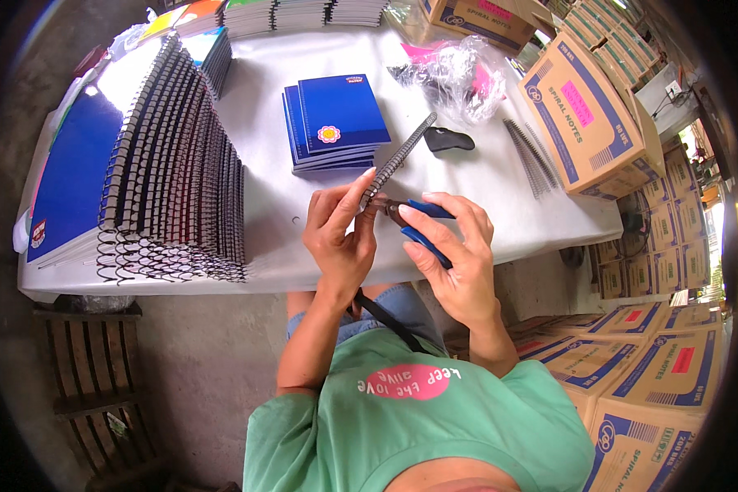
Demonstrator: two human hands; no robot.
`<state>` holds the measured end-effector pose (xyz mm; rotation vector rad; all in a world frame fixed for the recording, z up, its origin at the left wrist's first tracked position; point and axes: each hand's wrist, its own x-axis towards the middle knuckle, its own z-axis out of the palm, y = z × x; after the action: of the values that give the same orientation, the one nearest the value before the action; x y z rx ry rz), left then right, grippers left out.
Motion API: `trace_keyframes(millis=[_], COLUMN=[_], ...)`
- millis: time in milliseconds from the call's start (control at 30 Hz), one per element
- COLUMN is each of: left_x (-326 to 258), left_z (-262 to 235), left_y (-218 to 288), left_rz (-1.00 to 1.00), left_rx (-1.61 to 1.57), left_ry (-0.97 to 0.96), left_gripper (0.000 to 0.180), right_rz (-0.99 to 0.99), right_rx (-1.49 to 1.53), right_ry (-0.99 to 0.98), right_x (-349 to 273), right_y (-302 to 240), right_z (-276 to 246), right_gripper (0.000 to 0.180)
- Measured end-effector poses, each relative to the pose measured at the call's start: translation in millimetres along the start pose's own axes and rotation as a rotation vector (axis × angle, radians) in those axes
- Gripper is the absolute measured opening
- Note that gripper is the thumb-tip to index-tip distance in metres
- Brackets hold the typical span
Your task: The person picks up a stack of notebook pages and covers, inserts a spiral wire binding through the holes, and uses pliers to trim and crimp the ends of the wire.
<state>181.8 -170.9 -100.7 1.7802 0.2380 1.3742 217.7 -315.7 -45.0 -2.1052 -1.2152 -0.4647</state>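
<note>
My left hand (342, 221) pinches a slim spiral-bound notebook (403, 156), turned edge-on so that mostly its dark wire coil shows. It slants up and away to the right above the table. My right hand (459, 254) is closed round pliers (394, 212) with blue handles, fingers on one handle and thumb by the other. The dark jaws meet the coil's near end, beside my left fingertips; whether they bite the wire I cannot tell. Just beyond lies a stack of small blue notebooks (344, 111), the top one bearing a flower design. A black, rounded object (449, 139) rests to its right.
At the left stands a tall row of coil-bound notebooks (180, 172) beside a large blue notebook (70, 176). Loose black coils (533, 160) lie near a carton (590, 115) on the right. Clear plastic wrap (467, 78) sits farther back. More cartons (631, 369) are stacked at lower right.
</note>
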Motion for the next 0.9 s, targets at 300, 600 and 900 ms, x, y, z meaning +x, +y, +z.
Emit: trace_keyframes(millis=[300, 600, 900], left_x=[-8.5, 9.7, 32.3], left_z=[1.8, -2.2, -17.3], left_y=[-4.5, 1.3, 53.0], left_rz=[0.075, -0.334, -0.193], left_rx=[-0.012, -0.505, -0.827], left_ry=[0.018, 0.18, 0.214], left_gripper=[0.05, 0.054, 0.046], right_rz=[0.594, 0.256, 0.41], right_rx=[1.117, 0.259, 0.323], right_ry=[-0.437, -0.139, 0.138], right_x=[-7.4, -40.4, -48.3], right_y=[7.4, 69.6, 173.9], right_z=[-2.1, 11.1, 56.8], right_gripper=[0.035, 0.038, 0.069])
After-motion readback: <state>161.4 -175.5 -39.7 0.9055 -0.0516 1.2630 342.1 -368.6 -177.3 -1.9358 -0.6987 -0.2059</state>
